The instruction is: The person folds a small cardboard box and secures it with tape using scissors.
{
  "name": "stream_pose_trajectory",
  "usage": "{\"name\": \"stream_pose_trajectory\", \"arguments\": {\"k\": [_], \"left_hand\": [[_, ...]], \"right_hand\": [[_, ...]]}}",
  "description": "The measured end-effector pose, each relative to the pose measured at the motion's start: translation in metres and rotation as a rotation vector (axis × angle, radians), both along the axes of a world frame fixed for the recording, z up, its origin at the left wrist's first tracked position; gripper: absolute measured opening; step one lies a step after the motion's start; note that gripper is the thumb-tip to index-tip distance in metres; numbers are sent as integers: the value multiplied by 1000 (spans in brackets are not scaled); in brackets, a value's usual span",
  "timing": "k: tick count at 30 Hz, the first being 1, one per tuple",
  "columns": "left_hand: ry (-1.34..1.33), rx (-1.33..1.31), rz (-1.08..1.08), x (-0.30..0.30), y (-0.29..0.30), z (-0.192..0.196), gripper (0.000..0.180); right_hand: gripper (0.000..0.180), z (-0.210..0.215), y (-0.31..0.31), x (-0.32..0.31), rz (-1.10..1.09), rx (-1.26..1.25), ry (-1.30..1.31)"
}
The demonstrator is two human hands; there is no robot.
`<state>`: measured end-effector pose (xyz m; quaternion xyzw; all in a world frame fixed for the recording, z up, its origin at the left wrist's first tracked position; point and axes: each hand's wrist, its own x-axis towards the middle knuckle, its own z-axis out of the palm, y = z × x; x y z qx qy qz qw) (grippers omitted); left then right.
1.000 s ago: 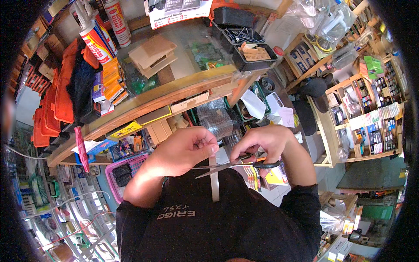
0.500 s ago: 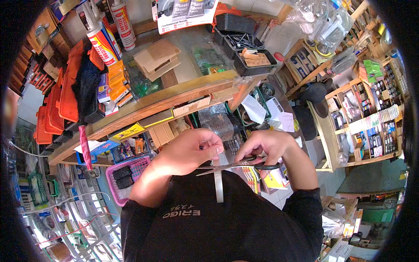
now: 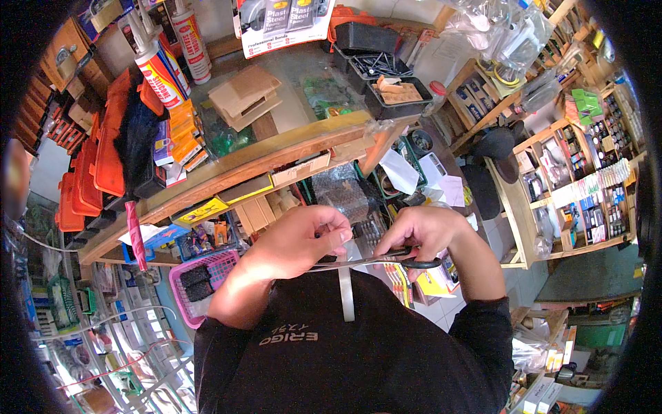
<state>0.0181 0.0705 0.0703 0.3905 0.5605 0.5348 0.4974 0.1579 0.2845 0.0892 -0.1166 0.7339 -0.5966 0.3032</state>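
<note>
My left hand (image 3: 300, 245) pinches a pale strip (image 3: 346, 293) hanging before my chest, right hand (image 3: 427, 234) closed on scissors (image 3: 376, 261) at the strip – cluttered shop, wooden counter (image 3: 262, 162), pink basket (image 3: 200, 279) below.

The wooden counter (image 3: 262, 162) hemmed in the space ahead of both hands. A pink basket (image 3: 196, 276) blocked the lower left, while bare floor (image 3: 514, 241) lay open rightward.

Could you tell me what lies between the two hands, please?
In the head view, scissors span from right hand toward left hand, crossing a pale strip.
</note>
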Motion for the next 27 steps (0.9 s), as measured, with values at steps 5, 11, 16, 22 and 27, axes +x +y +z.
{"name": "stream_pose_trajectory", "arguments": {"k": [5,11,16,22,27], "left_hand": [[-14,-18,-3,0,0,2,24],[3,-30,-25,-2,1,-2,24],[-45,-47,-34,-5,3,-5,15],[-59,-90,-4,-6,6,-12,15],[-47,-73,42,-3,6,-16,21]], "right_hand": [[48,-2,-2,3,-17,-25,10],[45,5,-5,0,28,77,28],[44,8,-4,2,23,111,-11],[41,10,-4,6,23,113,58],[50,21,-7,8,63,253,65]]}}
